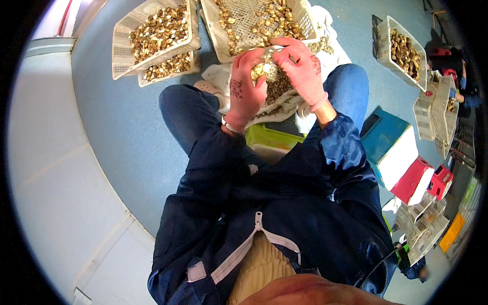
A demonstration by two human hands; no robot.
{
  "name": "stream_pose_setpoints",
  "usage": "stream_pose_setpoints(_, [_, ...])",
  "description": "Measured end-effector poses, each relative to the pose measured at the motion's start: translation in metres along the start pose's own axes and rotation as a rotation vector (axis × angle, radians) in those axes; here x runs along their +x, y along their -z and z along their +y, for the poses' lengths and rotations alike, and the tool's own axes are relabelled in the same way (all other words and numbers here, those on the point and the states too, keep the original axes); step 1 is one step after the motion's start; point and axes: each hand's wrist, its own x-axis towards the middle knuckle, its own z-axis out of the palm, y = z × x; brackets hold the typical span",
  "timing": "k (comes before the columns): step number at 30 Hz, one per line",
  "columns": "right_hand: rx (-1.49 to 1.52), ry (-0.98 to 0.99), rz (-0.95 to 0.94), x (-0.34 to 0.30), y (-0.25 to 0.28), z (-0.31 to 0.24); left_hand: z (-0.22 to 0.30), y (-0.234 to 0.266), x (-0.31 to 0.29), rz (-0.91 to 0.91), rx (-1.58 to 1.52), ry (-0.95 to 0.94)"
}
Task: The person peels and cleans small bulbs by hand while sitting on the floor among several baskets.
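Both hands wear pink gloves and meet above a white cloth between my knees. My left hand (244, 86) is closed, with its fingers curled around a pale yellowish mushroom (259, 71). My right hand (301, 68) is bent in close beside it, fingers curled together. A small dark bit shows by its thumb, too little to name. Below the hands, a heap of small dark brown trimmings (279, 91) lies on the white cloth (277, 116). Just beyond them stands a white plastic crate (209, 30) partly filled with brown and cream mushrooms (277, 23).
Stacked white crates (122, 48) of mushrooms stand at the far left. Another full crate (386, 56) is at the far right. A lime-green stool (269, 136) is under me; a teal box (389, 134) and red stools (414, 180) stand right. People work at the right edge.
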Motion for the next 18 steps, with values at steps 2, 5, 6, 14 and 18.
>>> stream_pose_setpoints(2, [0.103, -0.046, -0.062, -0.002, 0.001, -0.004, 0.002, 0.000, 0.000, -0.002, -0.015, 0.036])
stream_pose_setpoints(5, [0.134, -0.056, -0.119, -0.006, -0.002, -0.005, 0.000, -0.003, -0.001, -0.004, -0.022, 0.057])
stream_pose_setpoints(6, [0.091, -0.054, -0.076, -0.004, -0.003, -0.003, -0.002, -0.004, -0.001, -0.002, -0.011, 0.032])
stream_pose_setpoints(14, [0.163, -0.109, -0.062, -0.002, 0.001, -0.007, -0.002, -0.003, -0.002, 0.010, 0.081, -0.028])
stream_pose_setpoints(18, [0.163, -0.132, -0.022, 0.000, 0.007, -0.008, -0.007, -0.002, -0.005, 0.007, 0.105, -0.041])
